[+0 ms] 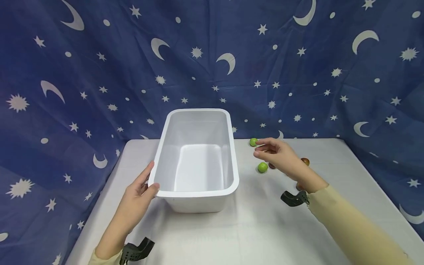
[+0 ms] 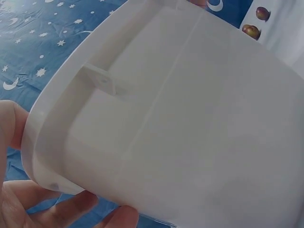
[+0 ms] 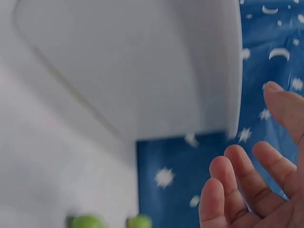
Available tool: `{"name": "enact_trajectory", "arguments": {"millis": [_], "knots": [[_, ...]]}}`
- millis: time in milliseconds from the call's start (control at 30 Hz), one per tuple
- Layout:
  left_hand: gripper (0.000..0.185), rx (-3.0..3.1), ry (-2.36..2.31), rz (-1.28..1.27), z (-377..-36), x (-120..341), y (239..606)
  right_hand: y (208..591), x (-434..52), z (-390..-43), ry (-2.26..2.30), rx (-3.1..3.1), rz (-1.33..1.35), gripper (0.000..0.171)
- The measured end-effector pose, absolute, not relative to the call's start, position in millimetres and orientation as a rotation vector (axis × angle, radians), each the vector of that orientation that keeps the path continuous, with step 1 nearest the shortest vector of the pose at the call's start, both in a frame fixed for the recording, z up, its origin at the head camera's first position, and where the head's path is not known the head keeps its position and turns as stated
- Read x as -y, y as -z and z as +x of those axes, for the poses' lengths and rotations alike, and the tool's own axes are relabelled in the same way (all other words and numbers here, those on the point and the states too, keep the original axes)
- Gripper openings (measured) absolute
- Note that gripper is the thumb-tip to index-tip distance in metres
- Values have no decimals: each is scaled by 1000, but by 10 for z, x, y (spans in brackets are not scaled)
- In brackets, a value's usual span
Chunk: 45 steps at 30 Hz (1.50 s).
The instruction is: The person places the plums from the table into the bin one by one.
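A deep white plastic bin (image 1: 195, 194) stands on the table with nothing inside it. My left hand (image 1: 136, 200) grips the rim at its near left corner, thumb on top and fingers along the outside wall. In the left wrist view the bin's outer side (image 2: 204, 109) fills most of the picture. To the right of the bin, my right hand (image 1: 281, 156) hovers over small round fruits, its fingers loosely bent and holding nothing. One green fruit (image 1: 262, 167) lies below its fingertips and another green fruit (image 1: 253, 142) just beyond them.
Reddish-brown fruits lie partly hidden by the right hand and forearm, one (image 1: 305, 161) beyond the wrist; two reddish fruits (image 2: 251, 31) appear in the left wrist view. A white cloth covers the table (image 1: 205, 239). A blue moon-and-star curtain (image 1: 205, 55) hangs behind it.
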<state>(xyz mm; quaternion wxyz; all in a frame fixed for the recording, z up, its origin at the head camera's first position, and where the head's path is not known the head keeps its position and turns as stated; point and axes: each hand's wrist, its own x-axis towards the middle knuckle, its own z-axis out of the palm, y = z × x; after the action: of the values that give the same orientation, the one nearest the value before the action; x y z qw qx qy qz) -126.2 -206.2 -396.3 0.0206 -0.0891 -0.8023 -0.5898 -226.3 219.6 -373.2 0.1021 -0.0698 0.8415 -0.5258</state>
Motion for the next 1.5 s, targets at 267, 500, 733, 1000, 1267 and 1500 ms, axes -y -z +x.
{"name": "enact_trajectory", "arguments": {"millis": [267, 500, 733, 1000, 1267, 1500], "knots": [[59, 2501, 1814, -265, -1272, 2045, 3962, 4084, -2700, -2111, 1447, -2581, -127, 61], [59, 2500, 1805, -270, -1266, 2060, 3974, 4326, -3096, -2011, 1284, -2680, -11, 70], [59, 2487, 1826, -285, -1264, 2056, 3972, 4489, -3389, -1921, 1200, -2728, 85, 74], [58, 2458, 1873, -316, -1272, 2074, 3986, 4639, -3523, -1900, 1150, -2708, 156, 77], [59, 2449, 1886, -324, -1269, 2084, 3991, 4780, -3604, -1900, 1083, -2643, 215, 82], [58, 2449, 1883, -325, -1272, 2081, 3996, 4843, -3643, -1880, 1075, -2625, 195, 80]]}}
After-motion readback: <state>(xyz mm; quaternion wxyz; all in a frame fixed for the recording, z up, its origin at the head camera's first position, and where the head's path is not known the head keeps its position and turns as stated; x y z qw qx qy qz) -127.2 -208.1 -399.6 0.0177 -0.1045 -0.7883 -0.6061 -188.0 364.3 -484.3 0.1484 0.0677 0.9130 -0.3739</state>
